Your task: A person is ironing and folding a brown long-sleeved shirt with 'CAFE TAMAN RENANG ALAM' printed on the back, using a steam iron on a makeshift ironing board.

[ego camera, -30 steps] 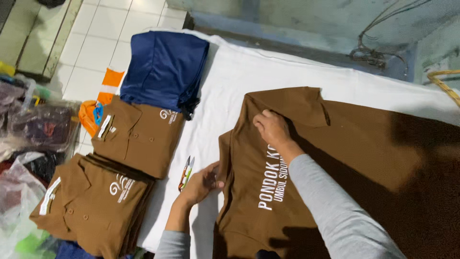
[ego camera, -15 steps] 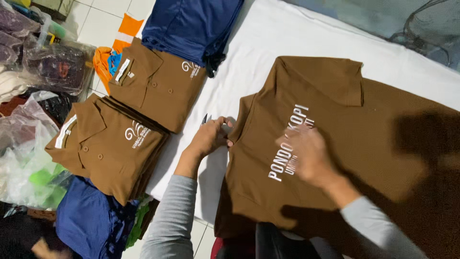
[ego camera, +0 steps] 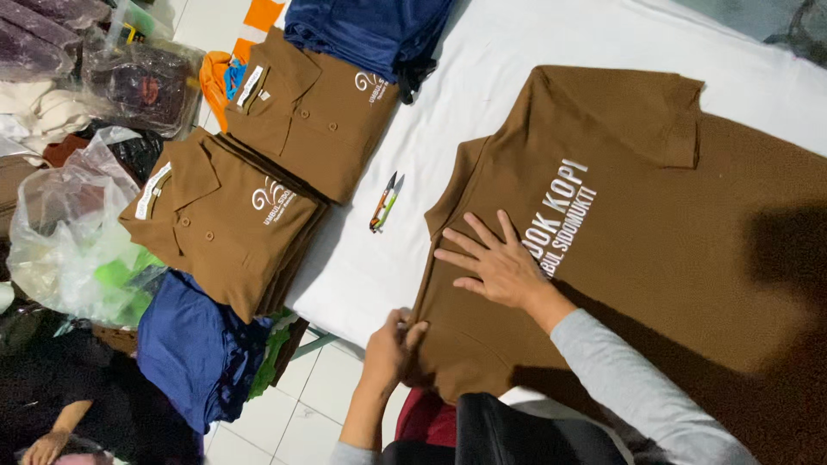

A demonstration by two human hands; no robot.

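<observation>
A brown polo shirt (ego camera: 655,224) lies face down on the white-covered table (ego camera: 482,103), its back carrying white lettering. My right hand (ego camera: 495,263) rests flat on the shirt, fingers spread, just left of the lettering. My left hand (ego camera: 392,344) pinches the shirt's lower left corner at the table's near edge. A small pair of thread snips (ego camera: 386,202) lies on the white cloth to the left of the shirt.
Two stacks of folded brown shirts (ego camera: 228,224) (ego camera: 314,108) sit at the table's left edge, with folded navy garments (ego camera: 370,30) beyond. Plastic bags of clothes (ego camera: 73,224) and blue fabric (ego camera: 194,353) crowd the floor at left. Another person's hand (ego camera: 47,443) shows bottom left.
The view has shifted. My right hand moved from the shirt's upper part down to press flat by the lettering. My left hand slid down to grip the shirt's lower corner.
</observation>
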